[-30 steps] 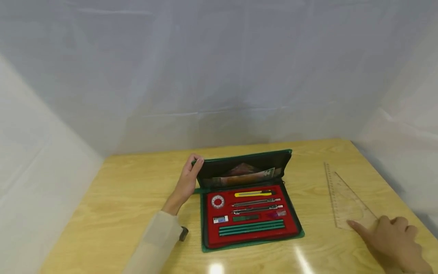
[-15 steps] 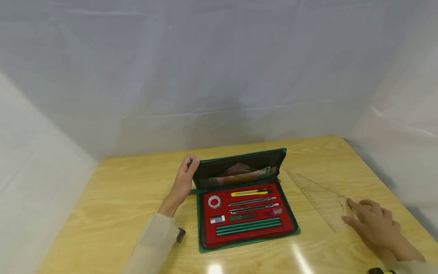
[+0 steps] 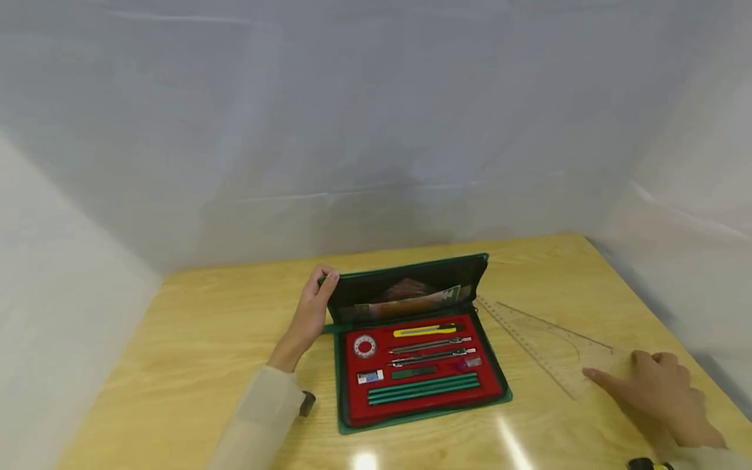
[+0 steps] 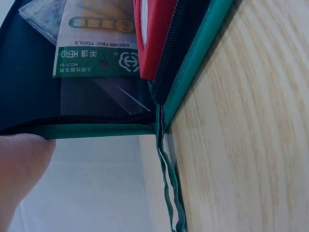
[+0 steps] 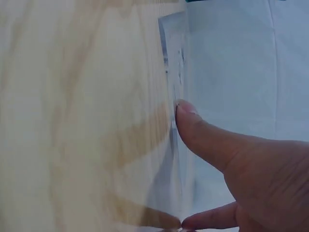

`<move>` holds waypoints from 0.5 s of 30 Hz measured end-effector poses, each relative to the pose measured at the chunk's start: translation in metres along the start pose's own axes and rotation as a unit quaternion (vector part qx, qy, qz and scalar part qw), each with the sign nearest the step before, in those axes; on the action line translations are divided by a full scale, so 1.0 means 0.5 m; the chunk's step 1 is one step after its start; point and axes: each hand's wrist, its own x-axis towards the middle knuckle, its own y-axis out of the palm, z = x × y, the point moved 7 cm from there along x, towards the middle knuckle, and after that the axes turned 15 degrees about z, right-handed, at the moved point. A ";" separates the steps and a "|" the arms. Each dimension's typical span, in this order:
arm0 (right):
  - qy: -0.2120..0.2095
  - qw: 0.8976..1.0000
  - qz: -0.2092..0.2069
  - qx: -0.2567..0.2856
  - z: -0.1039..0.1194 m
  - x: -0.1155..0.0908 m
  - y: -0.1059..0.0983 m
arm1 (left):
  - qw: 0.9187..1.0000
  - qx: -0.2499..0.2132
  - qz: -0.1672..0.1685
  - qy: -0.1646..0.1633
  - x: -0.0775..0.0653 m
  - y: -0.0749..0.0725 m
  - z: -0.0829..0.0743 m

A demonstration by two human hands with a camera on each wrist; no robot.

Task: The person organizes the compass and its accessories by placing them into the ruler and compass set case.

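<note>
A green zip case of drawing tools (image 3: 424, 414) lies unfolded on the table, its lid (image 3: 405, 287) standing up. My left hand (image 3: 308, 313) grips the lid's left upper corner; the left wrist view shows the thumb (image 4: 24, 162) on its edge. In the red tray are a yellow cutter (image 3: 425, 331), two compasses (image 3: 431, 352), several green pencils (image 3: 424, 390), an eraser (image 3: 370, 376) and a round white dial (image 3: 365, 346). To the right, my right hand (image 3: 660, 391) holds a clear set square (image 3: 566, 372) between thumb and fingers near its close end. Its far tip is beside the case.
A printed card (image 4: 96, 60) sits in the lid's clear pocket with other clear pieces (image 4: 43, 19). A green strap (image 4: 169, 179) hangs off the case. White sheeting (image 3: 376, 130) surrounds the wooden table (image 3: 223, 326) at the back and sides.
My right hand has turned the set square so its far tip has swung left to the case, and the hand has shifted slightly. The left hand keeps its grip on the lid.
</note>
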 end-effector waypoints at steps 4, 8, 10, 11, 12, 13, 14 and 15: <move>-0.024 1.000 -0.006 -0.001 0.018 0.002 -0.008 | 1.000 -0.007 0.004 -0.006 -0.008 0.001 -0.029; -0.031 0.999 -0.006 0.012 0.019 0.004 -0.016 | 1.000 0.001 0.008 -0.012 -0.013 0.009 -0.058; -0.031 0.999 0.000 0.025 0.018 0.005 -0.020 | 1.000 -0.004 0.006 -0.009 -0.012 0.009 -0.060; -0.035 0.999 0.003 0.030 0.019 0.006 -0.022 | 1.000 -0.008 0.005 -0.007 -0.012 0.009 -0.061; -0.035 0.999 0.009 0.037 0.019 0.007 -0.023 | 1.000 -0.011 0.005 -0.006 -0.011 0.010 -0.062; -0.034 0.998 0.017 0.045 0.018 0.009 -0.024 | 1.000 -0.014 0.004 -0.005 -0.011 0.009 -0.061; -0.033 0.998 0.024 0.051 0.018 0.011 -0.024 | 1.000 -0.016 0.003 -0.007 -0.010 0.010 -0.059; -0.031 0.997 0.030 0.057 0.017 0.013 -0.024 | 1.000 -0.017 0.004 -0.009 -0.010 0.010 -0.059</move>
